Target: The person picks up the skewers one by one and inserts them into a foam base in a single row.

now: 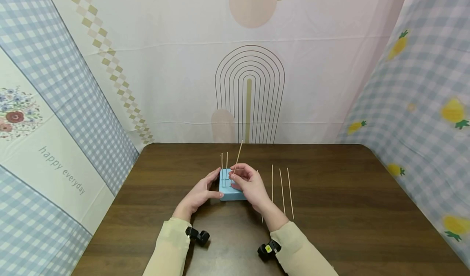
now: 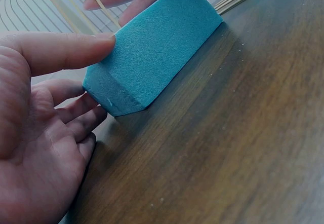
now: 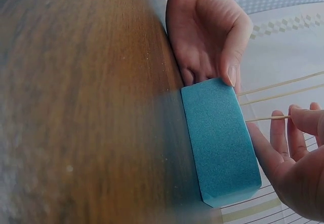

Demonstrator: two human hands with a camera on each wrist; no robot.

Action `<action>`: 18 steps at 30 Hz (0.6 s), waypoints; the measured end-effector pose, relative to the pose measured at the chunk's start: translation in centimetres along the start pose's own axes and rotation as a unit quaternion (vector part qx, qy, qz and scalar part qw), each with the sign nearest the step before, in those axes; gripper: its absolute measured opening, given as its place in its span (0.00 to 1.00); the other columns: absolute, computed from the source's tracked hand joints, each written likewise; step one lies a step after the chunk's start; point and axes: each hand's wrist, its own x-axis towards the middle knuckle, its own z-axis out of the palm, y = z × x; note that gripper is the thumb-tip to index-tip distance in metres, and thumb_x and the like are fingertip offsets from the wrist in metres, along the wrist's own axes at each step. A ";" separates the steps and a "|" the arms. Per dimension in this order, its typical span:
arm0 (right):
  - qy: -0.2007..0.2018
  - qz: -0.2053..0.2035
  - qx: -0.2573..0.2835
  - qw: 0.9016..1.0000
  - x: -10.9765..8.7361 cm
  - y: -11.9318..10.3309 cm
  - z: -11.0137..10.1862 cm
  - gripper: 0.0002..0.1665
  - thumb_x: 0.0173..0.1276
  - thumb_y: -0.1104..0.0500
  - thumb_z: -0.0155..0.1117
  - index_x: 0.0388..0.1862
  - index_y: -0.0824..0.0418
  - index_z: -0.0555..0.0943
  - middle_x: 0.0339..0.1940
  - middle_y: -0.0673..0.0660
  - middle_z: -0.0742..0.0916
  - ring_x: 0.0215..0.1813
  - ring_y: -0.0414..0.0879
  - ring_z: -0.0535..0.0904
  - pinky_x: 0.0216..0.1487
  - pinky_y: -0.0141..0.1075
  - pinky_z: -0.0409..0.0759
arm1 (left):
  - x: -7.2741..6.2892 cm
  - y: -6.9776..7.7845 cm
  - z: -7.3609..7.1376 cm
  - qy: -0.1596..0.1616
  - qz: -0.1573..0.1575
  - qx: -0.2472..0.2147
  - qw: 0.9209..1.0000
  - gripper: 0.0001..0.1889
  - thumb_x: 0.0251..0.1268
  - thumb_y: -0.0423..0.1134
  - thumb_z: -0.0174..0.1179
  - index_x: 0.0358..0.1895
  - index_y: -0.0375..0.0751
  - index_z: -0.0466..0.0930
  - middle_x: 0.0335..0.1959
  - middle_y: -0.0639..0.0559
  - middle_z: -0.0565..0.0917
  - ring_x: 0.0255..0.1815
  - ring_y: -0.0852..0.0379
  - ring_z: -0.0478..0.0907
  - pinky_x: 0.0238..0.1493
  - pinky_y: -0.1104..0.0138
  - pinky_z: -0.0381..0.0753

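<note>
A light blue foam block (image 1: 231, 196) sits on the table. My left hand (image 1: 200, 192) grips its left end, thumb at the near edge and fingers round the far side. Two thin wooden skewers (image 1: 227, 161) stand upright in the block's left part. My right hand (image 1: 254, 188) pinches another wooden skewer (image 1: 240, 150) between thumb and fingers; it leans to the right, its lower end at the block's top. In the right wrist view this pinched skewer (image 3: 268, 118) meets the block's top edge beside the two standing ones.
Several loose skewers (image 1: 282, 190) lie on the brown wooden table (image 1: 330, 227) to the right of the block, one partly hidden by my right hand. A patterned cloth (image 1: 183, 84) hangs behind the table, with checked cloths at both sides.
</note>
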 end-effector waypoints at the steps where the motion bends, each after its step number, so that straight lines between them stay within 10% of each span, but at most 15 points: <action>1: 0.000 -0.001 0.000 1.000 0.0 0.0 0.0 0.14 0.78 0.70 0.65 0.60 0.65 0.83 0.52 0.63 0.88 0.54 0.49 0.86 0.56 0.50 0.87 | 0.0 0.0 0.0 0.000 0.000 0.001 1.000 0.51 0.62 0.34 0.74 0.87 0.38 0.54 0.88 0.42 0.54 0.88 0.43 0.45 0.84 0.46 0.46; 11: 0.001 -0.011 -0.019 1.000 0.1 0.0 0.0 0.13 0.76 0.69 0.68 0.58 0.66 0.84 0.51 0.62 0.89 0.52 0.48 0.86 0.59 0.57 0.84 | 0.0 0.2 -0.1 0.000 -0.002 -0.003 1.000 0.52 0.62 0.34 0.74 0.87 0.37 0.53 0.88 0.41 0.52 0.88 0.41 0.44 0.84 0.44 0.45; 18: 0.012 -0.021 -0.048 0.999 0.0 0.2 0.1 0.12 0.72 0.70 0.72 0.53 0.66 0.87 0.45 0.59 0.90 0.47 0.44 0.86 0.51 0.40 0.88 | 0.0 0.0 -0.1 0.001 -0.005 -0.005 1.000 0.51 0.62 0.34 0.74 0.87 0.40 0.54 0.88 0.42 0.52 0.88 0.42 0.44 0.84 0.44 0.45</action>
